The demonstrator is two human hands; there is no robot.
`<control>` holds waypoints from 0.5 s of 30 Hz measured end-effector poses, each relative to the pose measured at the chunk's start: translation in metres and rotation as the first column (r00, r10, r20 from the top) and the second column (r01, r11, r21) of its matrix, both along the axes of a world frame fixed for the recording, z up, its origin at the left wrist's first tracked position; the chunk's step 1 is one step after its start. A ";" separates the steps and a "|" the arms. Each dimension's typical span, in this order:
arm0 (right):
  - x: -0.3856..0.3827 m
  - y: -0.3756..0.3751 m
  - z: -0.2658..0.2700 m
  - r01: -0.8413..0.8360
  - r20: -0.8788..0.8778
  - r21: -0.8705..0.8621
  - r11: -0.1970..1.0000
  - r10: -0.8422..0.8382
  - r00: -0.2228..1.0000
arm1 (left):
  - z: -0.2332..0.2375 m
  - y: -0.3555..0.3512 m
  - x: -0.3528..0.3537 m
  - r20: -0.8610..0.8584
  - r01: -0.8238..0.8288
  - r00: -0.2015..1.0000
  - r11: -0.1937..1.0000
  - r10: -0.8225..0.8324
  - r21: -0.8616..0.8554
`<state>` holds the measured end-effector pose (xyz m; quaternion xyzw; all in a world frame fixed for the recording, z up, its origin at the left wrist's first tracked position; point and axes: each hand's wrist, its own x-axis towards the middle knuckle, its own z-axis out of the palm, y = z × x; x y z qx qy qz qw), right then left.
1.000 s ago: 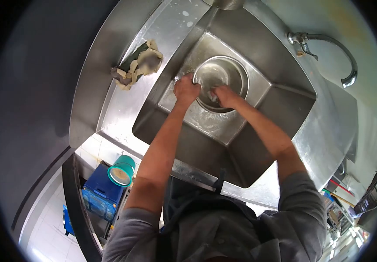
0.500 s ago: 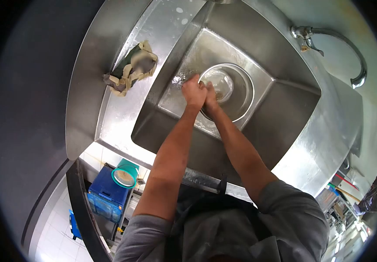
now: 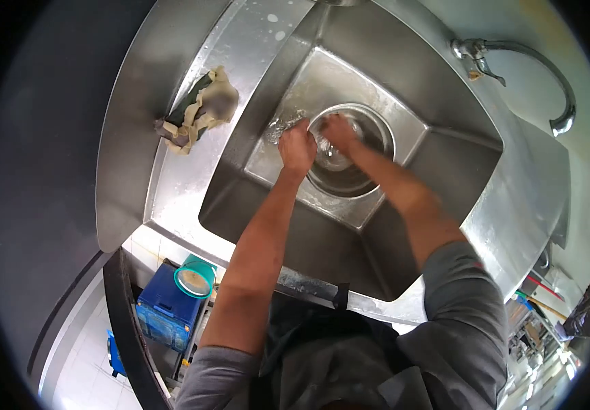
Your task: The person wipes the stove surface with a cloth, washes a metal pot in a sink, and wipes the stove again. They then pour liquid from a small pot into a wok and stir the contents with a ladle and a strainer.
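A round metal bowl (image 3: 341, 183) stands on the floor of a deep steel sink (image 3: 438, 164), with a little water shining inside it. My left hand (image 3: 297, 147) is closed on the bowl's left rim. Inside the bowl, near its upper left wall, is my right hand (image 3: 340, 134). Its fingers are blurred and partly hidden, so I cannot see whether they hold anything. Wet suds or water (image 3: 285, 126) glisten on the sink floor left of the bowl.
A crumpled beige and dark cloth (image 3: 206, 109) lies on the left ledge. A curved faucet (image 3: 561, 89) is mounted at the upper right. Below the counter at left are a teal bucket (image 3: 195, 277) and a blue crate (image 3: 165, 307).
My right hand has moved away from my left hand, up and right into the bowl. The right elbow has swung outward. My left hand stays at the rim.
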<state>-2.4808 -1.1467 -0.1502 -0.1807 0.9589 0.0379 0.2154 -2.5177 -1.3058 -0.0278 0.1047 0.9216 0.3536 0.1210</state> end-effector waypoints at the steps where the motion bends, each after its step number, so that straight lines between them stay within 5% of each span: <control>1: -0.001 0.016 0.001 0.014 0.071 0.097 0.995 -0.021 0.997 | 0.005 0.001 -0.004 0.013 0.007 1.000 1.000 -0.007 -0.016; 3: 0.005 0.032 0.050 0.014 0.249 0.202 0.979 -0.065 0.966 | -0.001 0.010 -0.002 -0.018 -0.045 0.999 0.999 0.045 0.027; 4: 0.035 0.020 0.022 0.302 0.272 0.067 0.951 -0.308 0.912 | -0.006 0.011 0.001 -0.039 -0.062 0.997 0.998 0.063 0.029; 6: 0.076 -0.011 -0.031 0.601 0.431 -0.221 0.768 -0.476 0.767 | -0.005 0.020 0.008 -0.080 -0.096 0.992 0.994 0.099 0.046; 7: 0.086 -0.030 -0.035 0.636 0.537 -0.367 0.679 -0.404 0.741 | -0.003 0.021 0.011 -0.070 -0.017 0.997 0.999 0.015 -0.027; 10: 0.104 -0.024 0.050 0.660 0.510 -0.279 0.698 -0.474 0.718 | -0.010 0.009 0.009 -0.018 -0.022 1.000 0.999 0.022 -0.048; 11: 0.094 -0.003 0.089 0.452 0.402 -0.064 0.890 -0.391 0.828 | -0.008 0.008 0.006 -0.039 -0.075 0.996 0.997 0.075 0.006; 12: 0.077 0.023 0.127 0.205 0.324 0.187 0.961 -0.258 0.910 | -0.004 0.008 0.008 -0.027 -0.048 0.999 0.999 0.048 -0.014; 14: 0.023 0.058 0.185 -0.085 0.145 0.336 0.938 0.038 0.989 | 0.002 0.013 0.002 -0.017 -0.006 1.000 0.999 0.006 -0.047; 15: 0.014 0.064 0.184 -0.060 0.130 0.364 0.929 0.013 0.991 | -0.001 0.014 0.000 -0.017 -0.032 0.999 0.999 0.032 -0.041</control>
